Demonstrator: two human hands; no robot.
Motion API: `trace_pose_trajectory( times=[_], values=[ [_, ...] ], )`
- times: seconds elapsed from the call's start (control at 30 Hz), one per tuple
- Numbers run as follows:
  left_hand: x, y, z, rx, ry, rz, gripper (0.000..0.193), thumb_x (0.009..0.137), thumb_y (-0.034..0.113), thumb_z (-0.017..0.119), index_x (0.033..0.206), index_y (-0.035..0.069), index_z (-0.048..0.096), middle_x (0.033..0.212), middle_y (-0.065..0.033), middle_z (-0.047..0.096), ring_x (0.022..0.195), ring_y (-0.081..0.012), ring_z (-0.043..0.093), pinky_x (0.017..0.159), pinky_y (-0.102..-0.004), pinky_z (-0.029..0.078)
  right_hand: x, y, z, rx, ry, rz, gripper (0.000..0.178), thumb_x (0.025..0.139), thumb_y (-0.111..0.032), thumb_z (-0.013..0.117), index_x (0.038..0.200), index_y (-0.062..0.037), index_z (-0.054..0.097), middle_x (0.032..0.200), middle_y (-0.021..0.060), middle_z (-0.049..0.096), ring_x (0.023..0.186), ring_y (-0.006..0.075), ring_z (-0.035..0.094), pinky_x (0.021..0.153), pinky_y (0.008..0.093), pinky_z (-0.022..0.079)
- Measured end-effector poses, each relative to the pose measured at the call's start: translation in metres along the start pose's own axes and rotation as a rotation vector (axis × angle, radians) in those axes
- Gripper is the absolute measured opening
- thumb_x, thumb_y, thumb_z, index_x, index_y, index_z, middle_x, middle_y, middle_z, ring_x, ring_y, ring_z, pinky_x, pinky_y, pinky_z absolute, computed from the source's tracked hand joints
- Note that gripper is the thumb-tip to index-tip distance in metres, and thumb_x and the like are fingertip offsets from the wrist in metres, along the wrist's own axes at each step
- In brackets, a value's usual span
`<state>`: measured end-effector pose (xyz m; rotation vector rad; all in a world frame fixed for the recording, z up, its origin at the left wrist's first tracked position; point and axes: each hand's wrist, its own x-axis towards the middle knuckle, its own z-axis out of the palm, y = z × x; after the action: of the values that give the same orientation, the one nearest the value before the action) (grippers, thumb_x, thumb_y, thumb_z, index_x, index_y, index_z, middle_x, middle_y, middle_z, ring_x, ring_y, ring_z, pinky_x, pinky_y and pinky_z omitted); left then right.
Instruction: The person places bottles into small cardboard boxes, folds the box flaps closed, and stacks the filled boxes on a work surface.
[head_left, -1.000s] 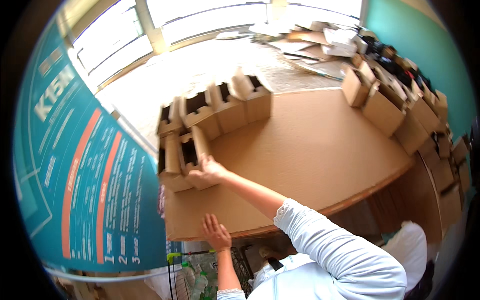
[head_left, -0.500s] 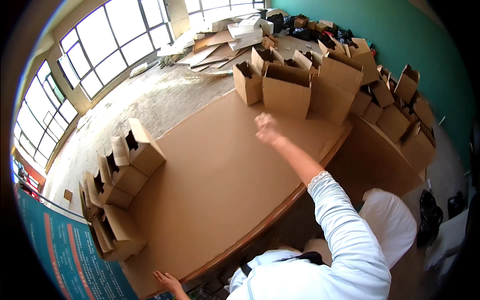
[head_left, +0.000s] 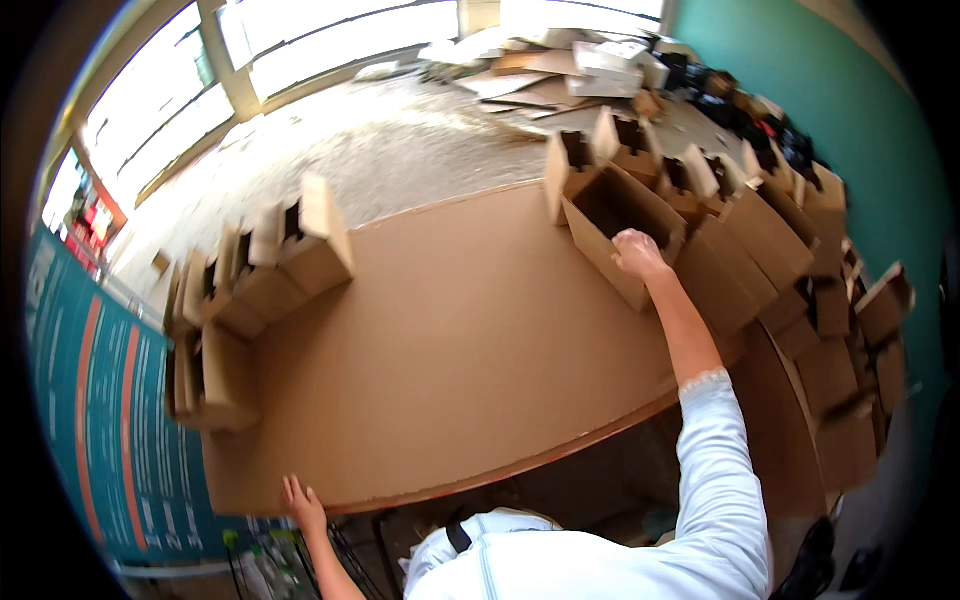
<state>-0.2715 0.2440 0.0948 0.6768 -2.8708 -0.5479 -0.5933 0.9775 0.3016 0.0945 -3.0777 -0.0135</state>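
An open-topped cardboard box (head_left: 610, 257) stands tilted at the right part of the cardboard-covered table (head_left: 460, 350). My right hand (head_left: 638, 251) is closed over the near wall of this box, with its fingertips hidden inside the rim. At the table's near left edge lies my left hand (head_left: 303, 504), its fingers stretched out and holding nothing. A row of open cardboard boxes (head_left: 310, 255) lines the left end of the table. More open boxes (head_left: 735, 265) crowd together just right of the gripped one.
Further boxes (head_left: 835, 375) are heaped beyond the table's right end, near a green wall (head_left: 870, 130). A teal printed panel (head_left: 85, 400) rises at the left. Flat cardboard and white foam pieces (head_left: 605, 70) lie on the floor at the back.
My right hand has gone from above the table to the box's wall and taken hold; the box now tilts toward me. The view has turned. My left hand stays at the near edge.
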Motion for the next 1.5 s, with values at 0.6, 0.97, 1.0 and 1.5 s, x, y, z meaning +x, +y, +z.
trace_pose_trajectory(
  times=[0.6, 0.97, 1.0, 1.5],
  values=[
    [-0.131, -0.178, -0.072, -0.128, 0.436, -0.514, 0.041, 0.092, 0.006, 0.055, 0.132, -0.003, 0.051, 0.137, -0.0219, 0.051, 0.126, -0.0386, 0.048, 0.105, -0.0471, 0.039, -0.152, -0.478, -0.045, 0.409, -0.309, -1.095, 0.010, 0.086, -0.013, 0.064, 0.084, -0.0027, 0.063, 0.074, 0.0180, 0.063, 0.071, 0.0393, 0.061, 0.062, 0.0460, 0.049],
    [-0.193, -0.298, -0.039, 0.210, -0.033, -1.116, 0.066, 0.072, 0.017, 0.076, 0.131, 0.003, 0.052, 0.136, -0.0254, 0.048, 0.126, -0.0398, 0.047, 0.102, -0.0504, 0.041, -0.210, -0.542, -0.080, 0.307, -0.370, -0.906, 0.015, 0.083, -0.013, 0.070, 0.095, -0.0039, 0.072, 0.075, 0.0183, 0.065, 0.066, 0.0359, 0.062, 0.060, 0.0403, 0.051],
    [-0.187, -0.304, -0.046, 0.194, -0.030, -1.088, 0.067, 0.070, 0.016, 0.077, 0.131, 0.004, 0.052, 0.136, -0.0236, 0.047, 0.126, -0.0388, 0.047, 0.103, -0.0500, 0.040, -0.213, -0.542, -0.081, 0.290, -0.376, -0.887, 0.015, 0.083, -0.012, 0.070, 0.095, -0.0038, 0.072, 0.076, 0.0180, 0.066, 0.067, 0.0357, 0.062, 0.061, 0.0400, 0.051],
    [-0.136, -0.347, -0.066, 0.396, -0.325, -0.662, 0.067, 0.062, 0.013, 0.084, 0.121, 0.006, 0.054, 0.121, -0.0159, 0.058, 0.113, -0.0369, 0.054, 0.097, -0.0484, 0.043, -0.226, -0.524, -0.064, 0.291, -0.402, -0.767, 0.015, 0.086, -0.015, 0.065, 0.079, -0.0022, 0.064, 0.070, 0.0195, 0.061, 0.071, 0.0379, 0.061, 0.063, 0.0426, 0.049]
  ],
)
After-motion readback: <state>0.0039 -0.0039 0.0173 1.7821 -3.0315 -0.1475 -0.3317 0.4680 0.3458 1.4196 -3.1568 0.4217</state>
